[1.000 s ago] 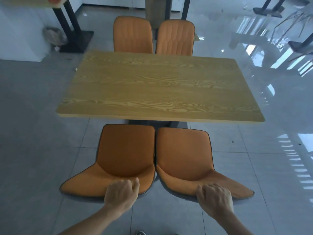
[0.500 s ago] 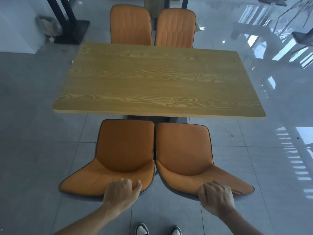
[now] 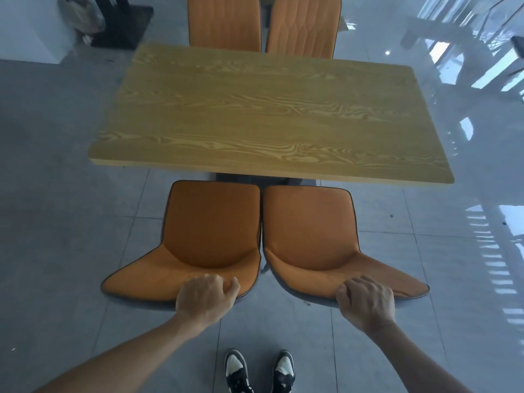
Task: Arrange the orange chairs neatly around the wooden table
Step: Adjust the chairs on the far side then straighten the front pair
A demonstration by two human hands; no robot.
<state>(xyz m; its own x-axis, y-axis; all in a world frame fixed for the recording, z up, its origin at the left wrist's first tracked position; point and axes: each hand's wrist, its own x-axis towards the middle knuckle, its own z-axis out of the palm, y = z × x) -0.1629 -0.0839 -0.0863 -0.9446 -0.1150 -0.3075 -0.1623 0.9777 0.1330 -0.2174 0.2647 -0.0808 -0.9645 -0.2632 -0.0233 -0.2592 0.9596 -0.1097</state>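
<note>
chairs first: two orange padded shell chairs, left one (image 3: 211,234) and right one (image 3: 309,236), sit side by side at lower centre, seats just short of the wood-grain rectangular table (image 3: 269,117). left hand (image 3: 205,297) and right hand (image 3: 365,302) clamp the backrest tops. best pushed evenly, keeping them square. legs hidden; far chairs (image 3: 262,22) cut off up top.

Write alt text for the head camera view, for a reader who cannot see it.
A person's left hand and right hand each grip the top of a near orange chair's back, the near left chair and the near right chair, side by side at a bare wooden table. Two more orange chairs face them across it.
</note>
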